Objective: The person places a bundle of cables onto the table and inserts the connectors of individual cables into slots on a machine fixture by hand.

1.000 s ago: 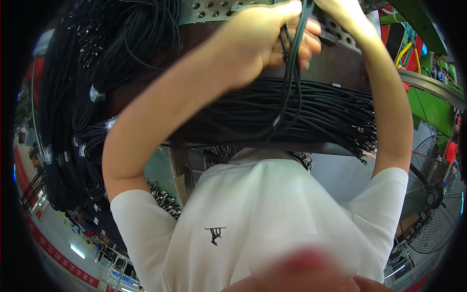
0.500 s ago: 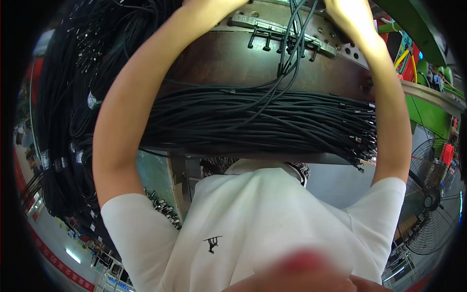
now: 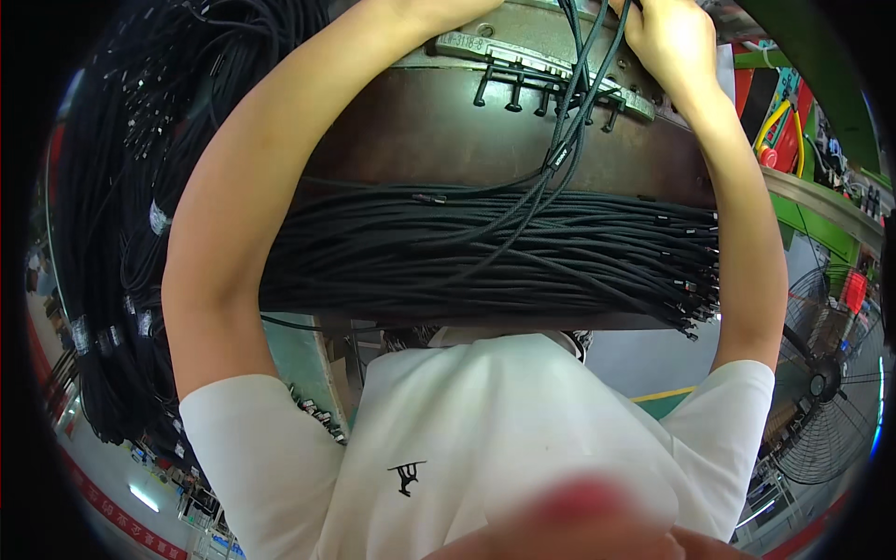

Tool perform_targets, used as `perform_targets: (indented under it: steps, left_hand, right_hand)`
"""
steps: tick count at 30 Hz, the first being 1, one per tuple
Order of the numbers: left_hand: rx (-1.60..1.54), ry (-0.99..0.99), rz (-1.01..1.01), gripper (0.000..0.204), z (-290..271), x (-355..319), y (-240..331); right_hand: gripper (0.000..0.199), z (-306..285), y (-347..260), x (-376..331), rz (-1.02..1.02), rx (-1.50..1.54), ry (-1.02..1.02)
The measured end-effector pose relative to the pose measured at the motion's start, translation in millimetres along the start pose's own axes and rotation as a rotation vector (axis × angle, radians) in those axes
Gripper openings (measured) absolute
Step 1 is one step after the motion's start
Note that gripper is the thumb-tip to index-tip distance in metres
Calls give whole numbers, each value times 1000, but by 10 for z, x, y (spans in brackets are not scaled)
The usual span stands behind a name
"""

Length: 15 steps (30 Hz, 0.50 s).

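At the upper edge my left hand (image 3: 457,9) is mostly cut off, with its fingers out of view. My right hand (image 3: 667,35) is bent over at the upper right; its visible fingers curl against a black cable (image 3: 620,35), their tips partly cut off. Several such cables run down from there across a metal mould bar (image 3: 537,63) with a row of black pegs (image 3: 514,96) along its near side. They continue onto a wide bundle of black cables (image 3: 485,247) lying crosswise in front of me, small connectors at its right end.
Thick hanks of black cable (image 3: 103,233) hang at the left. A brown work surface (image 3: 420,131) lies between mould bar and bundle. On the right are a green machine frame (image 3: 821,229), yellow-handled pliers (image 3: 773,121) and a standing fan (image 3: 823,383).
The view has shifted slightly. My right hand has come lower and further into view, and the cables across the mould bar have moved a little to the right.
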<state>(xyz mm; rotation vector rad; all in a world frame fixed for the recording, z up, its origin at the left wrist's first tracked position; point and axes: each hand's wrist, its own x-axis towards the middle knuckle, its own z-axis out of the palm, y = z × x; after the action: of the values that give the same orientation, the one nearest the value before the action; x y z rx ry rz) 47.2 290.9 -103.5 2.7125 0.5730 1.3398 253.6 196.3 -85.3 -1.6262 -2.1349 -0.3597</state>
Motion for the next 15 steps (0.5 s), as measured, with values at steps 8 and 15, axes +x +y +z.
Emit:
perform_targets:
  steps: [8, 15]
  left_hand:
    - [332, -411, -221, 43, -75, -112, -58]
    - [222, -258, -208, 41, -143, -87, -28]
  right_hand:
    - [40, -67, -38, 31, 334, 163, -17]
    - [48, -92, 63, -34, 262, -102, -109]
